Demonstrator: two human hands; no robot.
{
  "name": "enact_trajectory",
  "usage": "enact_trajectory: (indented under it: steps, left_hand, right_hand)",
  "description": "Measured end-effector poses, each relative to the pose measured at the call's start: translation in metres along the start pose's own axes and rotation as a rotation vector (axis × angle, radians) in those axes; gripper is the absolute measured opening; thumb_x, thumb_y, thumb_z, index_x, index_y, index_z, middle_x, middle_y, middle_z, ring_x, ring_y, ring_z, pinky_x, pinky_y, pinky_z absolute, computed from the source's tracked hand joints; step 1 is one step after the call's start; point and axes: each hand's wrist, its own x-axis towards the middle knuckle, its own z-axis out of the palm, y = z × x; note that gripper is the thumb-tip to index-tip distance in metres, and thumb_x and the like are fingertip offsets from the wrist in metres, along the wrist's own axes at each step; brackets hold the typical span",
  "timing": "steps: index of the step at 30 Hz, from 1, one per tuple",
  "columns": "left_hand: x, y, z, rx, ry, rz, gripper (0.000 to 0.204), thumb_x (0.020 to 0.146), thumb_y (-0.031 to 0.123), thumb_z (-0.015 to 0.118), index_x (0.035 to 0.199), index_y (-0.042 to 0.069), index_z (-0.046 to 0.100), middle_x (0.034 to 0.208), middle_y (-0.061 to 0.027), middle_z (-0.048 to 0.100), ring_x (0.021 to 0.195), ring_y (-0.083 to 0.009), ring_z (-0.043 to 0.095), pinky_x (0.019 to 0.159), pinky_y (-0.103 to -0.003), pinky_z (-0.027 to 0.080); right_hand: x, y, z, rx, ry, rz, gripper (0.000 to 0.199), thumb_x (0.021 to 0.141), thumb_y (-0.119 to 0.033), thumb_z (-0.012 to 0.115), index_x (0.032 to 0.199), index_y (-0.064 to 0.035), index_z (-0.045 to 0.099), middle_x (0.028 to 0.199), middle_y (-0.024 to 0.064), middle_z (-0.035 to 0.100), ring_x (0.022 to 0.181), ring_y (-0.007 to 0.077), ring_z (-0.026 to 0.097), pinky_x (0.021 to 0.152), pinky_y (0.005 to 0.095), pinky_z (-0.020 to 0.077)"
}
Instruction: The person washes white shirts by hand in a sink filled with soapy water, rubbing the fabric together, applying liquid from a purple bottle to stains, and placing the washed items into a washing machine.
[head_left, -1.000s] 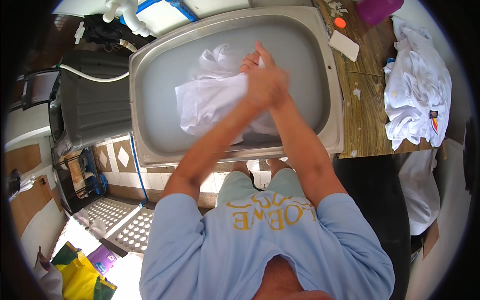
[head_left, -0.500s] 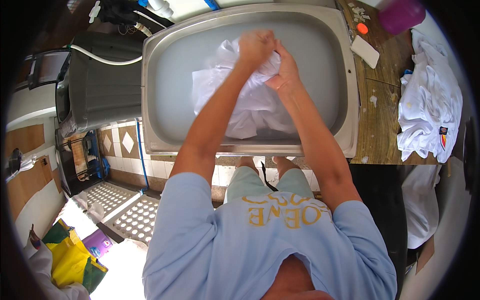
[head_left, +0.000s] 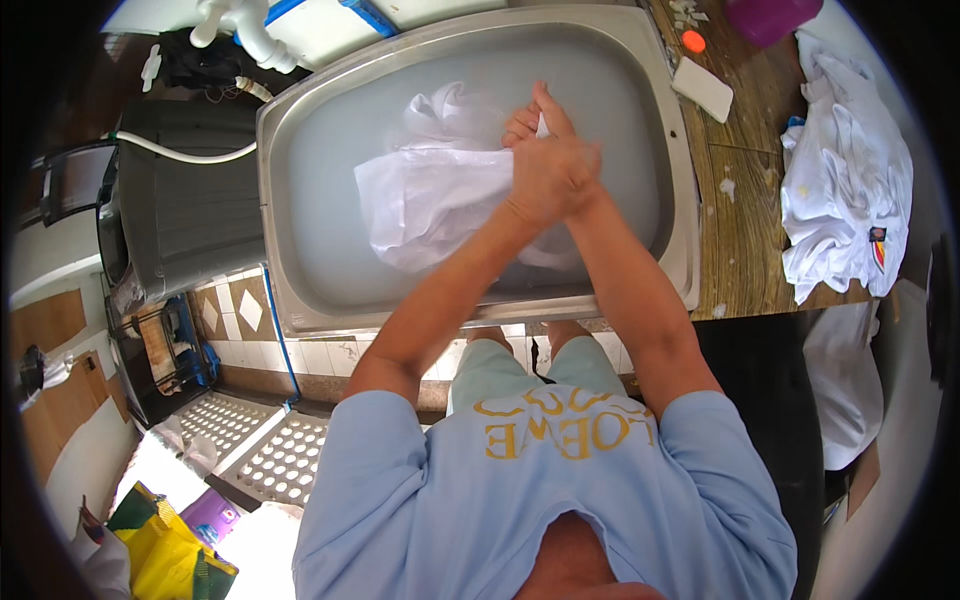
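Observation:
A wet white garment (head_left: 430,190) lies partly under cloudy water in a steel sink (head_left: 682,235). My right hand (head_left: 545,115) is closed around a bunched part of it, thumb pointing up, a bit of white cloth showing between thumb and fingers. Smeared by motion, my left hand (head_left: 555,178) is a closed fist across the heel of my right hand and its wrist. The cloth runs up to this fist, though the fingers hide most of what they grip. Both hands are at the right of the sink's middle, above the water.
Right of the sink, a wooden counter (head_left: 740,240) bears a white soap bar (head_left: 703,90), an orange cap (head_left: 693,41), a purple container (head_left: 772,20) and a heap of white clothes (head_left: 848,180). Left stands a dark grey tub (head_left: 190,200) with a white hose (head_left: 185,155).
My left fist has slid from the far side of my right hand back toward me, over the right wrist. The garment has shifted with the hands, and the whole view has turned slightly.

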Motion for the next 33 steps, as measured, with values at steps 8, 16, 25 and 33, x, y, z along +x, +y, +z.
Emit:
enact_trajectory:
  steps: [8,16,25,33]
  left_hand:
    - [0.024,-0.006,-0.053,-0.722,0.156,-0.690,0.043,0.088,0.032,0.064,0.056,0.005,0.058,0.051,0.0037,0.047,0.044,-0.0067,0.039,0.043,-0.027,0.031]
    - [-0.026,0.059,0.019,-0.275,0.159,0.095,0.027,0.084,0.022,0.063,0.070,-0.001,0.062,0.059,-0.0087,0.054,0.052,-0.0168,0.049,0.052,-0.031,0.042]
    - [0.035,0.020,-0.007,-0.065,0.010,0.049,0.015,0.082,0.011,0.060,0.070,0.002,0.058,0.062,-0.0164,0.057,0.057,-0.0303,0.046,0.060,-0.037,0.046]
    - [0.033,0.001,-0.013,-0.072,-0.084,-0.087,0.016,0.080,0.013,0.060,0.066,0.004,0.061,0.072,-0.0197,0.061,0.068,-0.0380,0.059,0.060,-0.041,0.047]
  right_hand:
    - [0.008,0.013,0.055,-0.071,0.564,-0.195,0.035,0.088,-0.042,0.060,0.077,-0.0146,0.043,0.083,0.0078,0.049,0.079,0.0276,0.057,0.077,0.0489,0.0495]
    - [0.011,-0.007,0.006,-0.081,0.264,-0.032,0.042,0.091,-0.048,0.054,0.068,-0.0159,0.041,0.073,0.0032,0.047,0.068,0.0198,0.052,0.069,0.0394,0.0503]
    - [0.012,0.013,0.030,-0.068,0.320,-0.225,0.043,0.097,-0.047,0.041,0.071,-0.0129,0.045,0.071,-0.0014,0.046,0.068,0.0132,0.050,0.061,0.0331,0.0452]
    - [0.012,0.024,0.058,-0.099,0.539,-0.183,0.035,0.096,-0.043,0.045,0.104,-0.0118,0.059,0.102,0.0054,0.062,0.095,0.0203,0.060,0.081,0.0348,0.0509]
